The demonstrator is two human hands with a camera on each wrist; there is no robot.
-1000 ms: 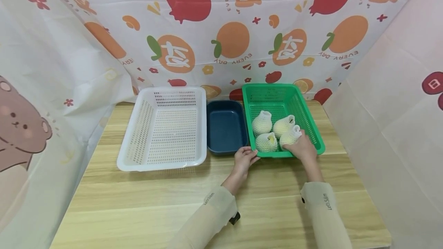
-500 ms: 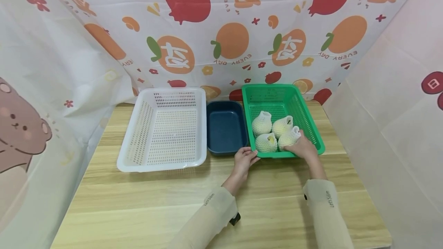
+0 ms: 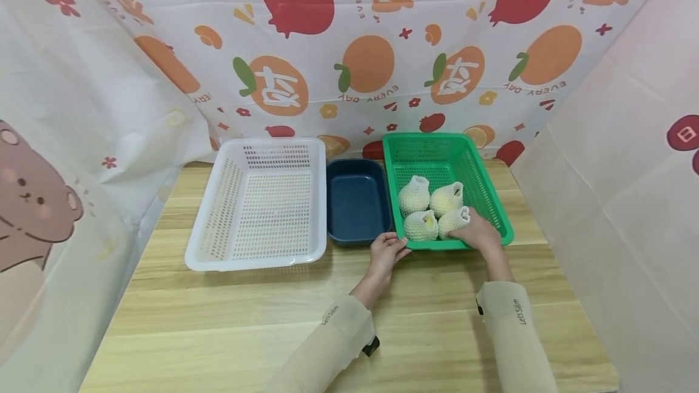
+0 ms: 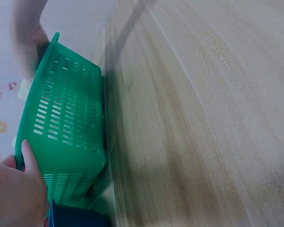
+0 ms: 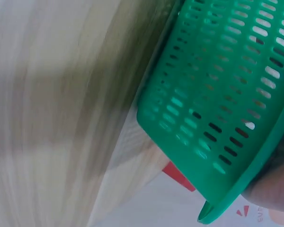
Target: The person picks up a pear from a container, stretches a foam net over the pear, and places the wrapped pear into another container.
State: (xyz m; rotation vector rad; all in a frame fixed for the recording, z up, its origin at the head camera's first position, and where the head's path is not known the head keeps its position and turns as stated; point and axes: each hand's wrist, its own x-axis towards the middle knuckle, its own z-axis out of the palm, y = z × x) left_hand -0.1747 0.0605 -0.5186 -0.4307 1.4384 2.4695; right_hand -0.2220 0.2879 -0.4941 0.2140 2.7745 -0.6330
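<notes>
In the head view, several pale yellow fruits in white foam nets sit in the green basket (image 3: 483, 181), close together at its front left. My right hand (image 3: 479, 232) reaches over the basket's front rim and holds the front right foam-netted fruit (image 3: 453, 222), its fingers partly hidden. My left hand (image 3: 383, 251) grips the basket's front left corner. The left wrist view shows the left thumb (image 4: 31, 161) on the outer wall of the basket, with the other fingers behind the rim. In the right wrist view, only part of the right hand (image 5: 277, 189) shows behind the rim.
A dark blue tray (image 3: 357, 236) stands directly left of the green basket. Further left is a larger white basket (image 3: 256, 262). All stand on a wooden table (image 3: 426, 332), with a fruit-print cloth (image 3: 327, 17) hanging behind and more cloth at both sides.
The fruit in my right hand has sunk slightly toward the front, and its net's open top has tipped lower. The left hand stays at the basket's corner.
</notes>
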